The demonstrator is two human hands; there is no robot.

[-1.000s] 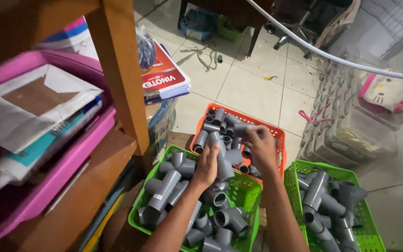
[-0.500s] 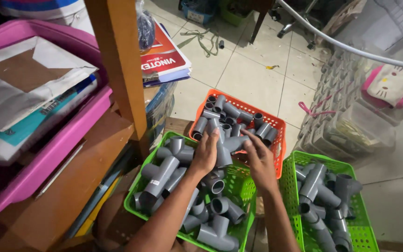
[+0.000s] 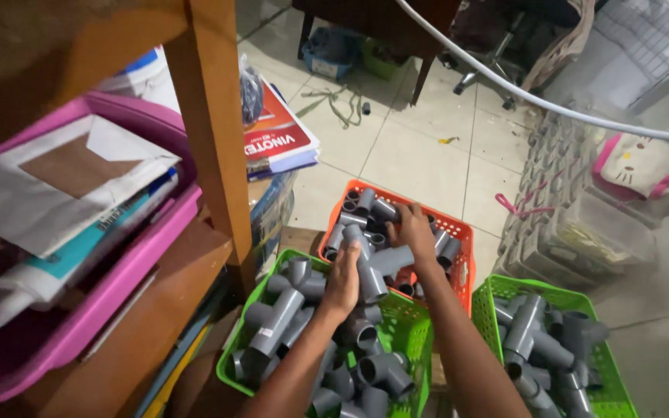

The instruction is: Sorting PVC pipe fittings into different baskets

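Baskets crowd the tiled floor: the left hand (image 3: 344, 277) grips a grey tee fitting (image 3: 373, 267) over the near green basket (image 3: 416, 325) of grey pipe joints, while the right hand (image 3: 412, 230) reaches into the orange basket (image 3: 458, 228) behind, fingers curled among smaller fittings; whether it holds one I cannot tell. A wooden shelf post (image 3: 222, 131) stands close on the left, a second green basket (image 3: 540, 282) on the right.

grey pipe tee (image 3: 373, 267), orange basket (image 3: 464, 232), green basket (image 3: 412, 321)
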